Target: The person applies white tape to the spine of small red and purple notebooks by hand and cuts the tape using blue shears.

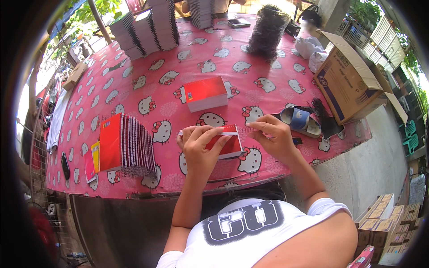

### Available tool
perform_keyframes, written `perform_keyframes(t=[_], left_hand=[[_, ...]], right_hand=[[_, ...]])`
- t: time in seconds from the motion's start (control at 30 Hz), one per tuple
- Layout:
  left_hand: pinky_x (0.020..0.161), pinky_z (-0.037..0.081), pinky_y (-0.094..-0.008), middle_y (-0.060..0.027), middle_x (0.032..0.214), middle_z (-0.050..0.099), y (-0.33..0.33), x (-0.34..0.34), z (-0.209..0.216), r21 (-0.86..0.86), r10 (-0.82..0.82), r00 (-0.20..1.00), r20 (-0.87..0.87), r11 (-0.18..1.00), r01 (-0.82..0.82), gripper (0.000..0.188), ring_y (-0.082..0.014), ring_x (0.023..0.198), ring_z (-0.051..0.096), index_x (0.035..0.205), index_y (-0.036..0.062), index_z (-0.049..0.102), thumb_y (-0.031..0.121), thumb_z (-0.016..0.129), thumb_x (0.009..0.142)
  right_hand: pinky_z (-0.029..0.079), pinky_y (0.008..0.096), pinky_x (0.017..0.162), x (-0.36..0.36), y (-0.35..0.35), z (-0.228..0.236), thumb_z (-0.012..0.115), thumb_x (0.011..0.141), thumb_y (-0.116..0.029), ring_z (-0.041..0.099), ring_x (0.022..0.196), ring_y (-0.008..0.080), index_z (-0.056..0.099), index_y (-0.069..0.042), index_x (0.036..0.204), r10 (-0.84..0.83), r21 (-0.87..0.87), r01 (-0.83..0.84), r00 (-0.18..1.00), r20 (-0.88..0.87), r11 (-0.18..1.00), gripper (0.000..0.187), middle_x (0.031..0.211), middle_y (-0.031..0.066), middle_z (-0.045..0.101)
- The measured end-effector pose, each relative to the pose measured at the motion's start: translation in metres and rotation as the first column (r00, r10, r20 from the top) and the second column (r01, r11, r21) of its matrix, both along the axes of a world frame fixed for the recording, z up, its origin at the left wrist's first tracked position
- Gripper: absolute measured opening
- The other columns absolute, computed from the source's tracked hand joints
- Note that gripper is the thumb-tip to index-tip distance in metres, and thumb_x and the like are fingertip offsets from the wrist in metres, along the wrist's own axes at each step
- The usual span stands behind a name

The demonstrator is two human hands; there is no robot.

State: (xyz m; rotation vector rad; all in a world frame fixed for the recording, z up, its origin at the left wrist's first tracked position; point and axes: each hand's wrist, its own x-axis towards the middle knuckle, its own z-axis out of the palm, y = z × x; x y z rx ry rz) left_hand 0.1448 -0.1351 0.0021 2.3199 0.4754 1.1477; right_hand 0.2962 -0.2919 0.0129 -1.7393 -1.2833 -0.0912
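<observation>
In front of me on the table lies a red-covered notebook (231, 146), thick with pages and a row of holes along its far edge. My left hand (199, 144) is closed over its left part, fingers on the far edge and thumb across the cover. My right hand (273, 135) is just off the right end of that edge. Its thumb and forefinger pinch a thin spiral coil (247, 130), faint against the pink cloth, in line with the holes. Farther back sits a stack of loose sheets with a red cover (205, 91) on top.
A row of bound red notebooks (111, 139) stands at left, beside a dark phone (65, 165). Tall notebook stacks (144, 30) and a heap of black coils (267, 33) are at the back. On the right are an open tray (300, 119) and a cardboard box (346, 78).
</observation>
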Motion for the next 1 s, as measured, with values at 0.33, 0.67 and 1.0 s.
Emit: perform_keyframes(t=[0.33,0.67,1.0], left_hand=[[0.083,0.041,-0.0345,0.0008,0.085,0.068,0.0,0.0,-0.004,-0.005,-0.003,1.0,0.015,1.0,0.003,0.026,-0.0178,0.089,0.055,0.087,0.0116,0.076,0.023,0.085,0.066],[0.088,0.036,-0.035,0.0029,0.089,0.068,-0.001,0.0,-0.008,-0.013,0.049,0.999,-0.023,0.999,-0.049,0.028,-0.0169,0.092,0.055,0.092,0.0155,0.076,0.024,0.085,0.066],[0.087,0.035,-0.035,0.0033,0.088,0.068,-0.003,0.001,-0.007,-0.027,0.032,0.999,-0.017,0.999,-0.033,0.025,-0.0162,0.091,0.055,0.091,0.015,0.075,0.018,0.083,0.067]], right_hand=[[0.051,0.0312,0.067,0.005,0.011,0.007,0.071,0.08,-0.005,0.065,0.076,0.019,0.07,-0.003,0.098,0.199,-0.126,-0.241,0.94,-0.277,0.962,0.018,0.087,0.0093,0.065],[0.05,0.0335,0.06,-0.007,0.02,0.005,0.069,0.086,-0.017,0.062,0.07,0.027,0.058,-0.005,0.102,0.142,-0.165,-0.121,0.983,0.12,0.979,0.023,0.086,0.0105,0.059],[0.05,0.035,0.062,-0.023,0.034,0.006,0.072,0.082,-0.014,0.063,0.074,0.0259,0.062,-0.004,0.093,0.029,-0.102,-0.022,0.997,0.066,0.994,0.018,0.087,0.0094,0.06]])
